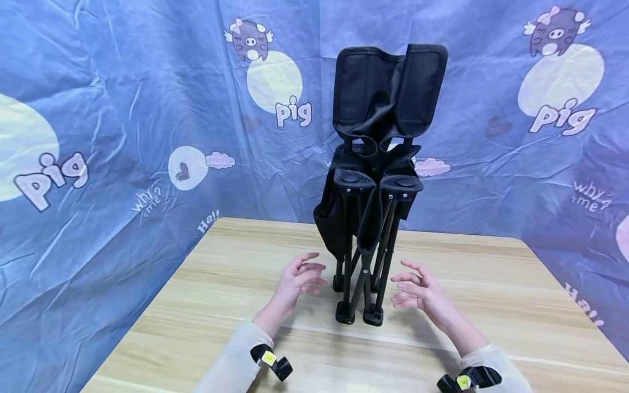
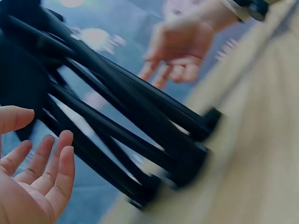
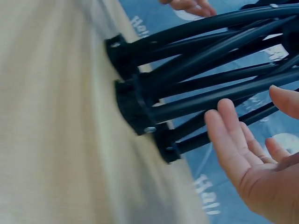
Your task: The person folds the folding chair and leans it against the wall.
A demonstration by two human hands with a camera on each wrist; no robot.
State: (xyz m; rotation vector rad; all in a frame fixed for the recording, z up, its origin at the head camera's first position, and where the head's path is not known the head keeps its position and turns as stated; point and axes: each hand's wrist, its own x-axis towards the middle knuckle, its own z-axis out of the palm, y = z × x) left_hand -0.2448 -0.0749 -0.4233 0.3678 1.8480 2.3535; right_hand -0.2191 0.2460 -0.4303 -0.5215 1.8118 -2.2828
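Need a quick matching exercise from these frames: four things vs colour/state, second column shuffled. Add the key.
Column one
1. Folded chair
2. Left hand
3. Tabletop
4. Backdrop cloth

Column two
A. Light, with a wood grain
B. Blue, printed with the word "pig"
C. Fingers loosely bent, holding nothing
D. Black, standing upright on its feet

Pairs: 1-D, 2-C, 3-A, 4-B
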